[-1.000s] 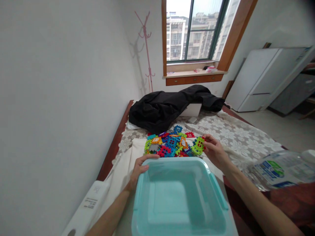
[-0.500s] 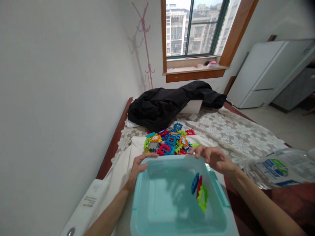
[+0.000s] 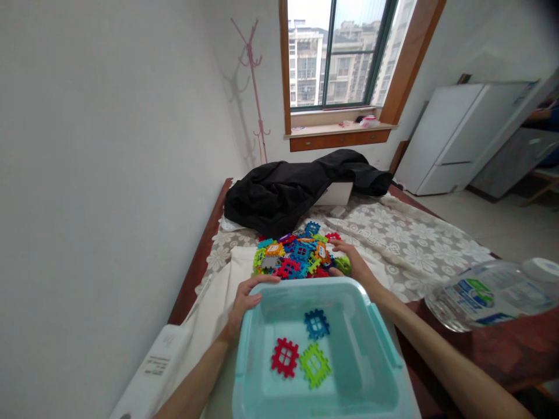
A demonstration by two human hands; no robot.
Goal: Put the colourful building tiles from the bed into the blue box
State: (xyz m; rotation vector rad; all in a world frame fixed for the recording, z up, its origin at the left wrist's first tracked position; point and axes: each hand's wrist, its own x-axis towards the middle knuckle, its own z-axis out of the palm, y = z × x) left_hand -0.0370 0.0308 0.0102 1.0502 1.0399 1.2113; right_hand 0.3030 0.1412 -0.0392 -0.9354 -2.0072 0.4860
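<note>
A light teal plastic bin stands in front of me. On its floor lie a red square building piece, a blue one and a lime green one, all with toothed edges. My left hand grips the bin's far left corner, fingers over the rim. Beyond the bin is a heap of mixed interlocking pieces. At the heap's right side my right hand has its fingers apart, close to green pieces; nothing is clearly held.
A large clear plastic bottle stands to the right on dark red wood. Behind the heap, a black cloth partly covers a white box. A white device lies at left, beside the wall. Patterned lace cloth covers the table.
The three pieces, in mid-air inside the bin before, now lie flat on its floor. My right hand has moved from above the bin's far rim to the heap. My left hand stays put.
</note>
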